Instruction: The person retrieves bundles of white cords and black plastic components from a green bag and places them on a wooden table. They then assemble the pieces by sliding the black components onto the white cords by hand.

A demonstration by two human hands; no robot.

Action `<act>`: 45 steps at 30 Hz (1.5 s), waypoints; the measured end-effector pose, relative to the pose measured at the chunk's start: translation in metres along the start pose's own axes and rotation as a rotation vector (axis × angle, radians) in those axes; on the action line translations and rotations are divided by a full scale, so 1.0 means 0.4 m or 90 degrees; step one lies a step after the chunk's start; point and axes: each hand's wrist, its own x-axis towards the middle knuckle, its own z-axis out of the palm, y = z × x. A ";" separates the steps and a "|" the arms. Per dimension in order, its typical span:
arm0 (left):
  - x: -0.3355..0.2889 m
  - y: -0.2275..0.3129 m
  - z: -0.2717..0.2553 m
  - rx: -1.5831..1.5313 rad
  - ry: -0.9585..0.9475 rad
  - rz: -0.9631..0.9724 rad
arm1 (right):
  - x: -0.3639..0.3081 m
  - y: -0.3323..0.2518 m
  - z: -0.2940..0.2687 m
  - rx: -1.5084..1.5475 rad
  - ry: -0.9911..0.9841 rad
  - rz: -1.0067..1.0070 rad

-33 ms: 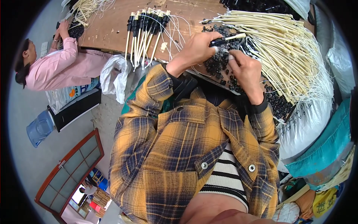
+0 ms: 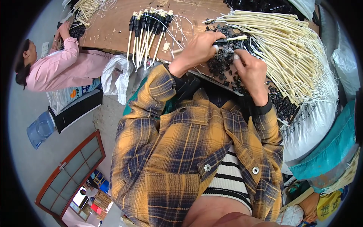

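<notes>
My left hand (image 2: pixel 201 47) is closed around a thin cream stick (image 2: pixel 237 38) with a black plastic fitting on it. The stick's pale end juts out to the right past my fingers. Just right of it, my right hand (image 2: pixel 251 71) is in a pinch, thumb against bent forefinger; whatever lies between the tips is too small to make out. Under both hands spreads a heap of small black plastic parts (image 2: pixel 218 67). To the left lies a row of cream sticks with black fittings (image 2: pixel 145 32) and loose white strings.
A large bundle of cream sticks (image 2: pixel 287 53) with white strings covers the table's right side, beside a white sack (image 2: pixel 314 130). Black pieces (image 2: pixel 264 7) lie at the far edge. A person in pink (image 2: pixel 60 72) works at the left by a white plastic bag (image 2: pixel 115 77).
My right hand has shifted slightly right and toward me, away from the left fingers. The stick in my left hand has turned a little, and a pale length now shows left of that wrist.
</notes>
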 end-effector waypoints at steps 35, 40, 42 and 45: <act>-0.012 0.022 -0.019 -0.244 0.020 0.294 | -0.016 -0.011 0.000 0.329 -0.154 0.118; -0.022 -0.006 -0.020 -0.202 -0.041 0.314 | -0.015 -0.018 -0.002 0.207 -0.193 0.034; -0.020 -0.024 -0.021 -0.209 -0.079 0.305 | -0.023 -0.011 0.015 0.209 -0.174 0.074; -0.031 -0.080 -0.044 -0.015 0.068 0.089 | -0.030 -0.001 0.021 0.307 -0.093 0.178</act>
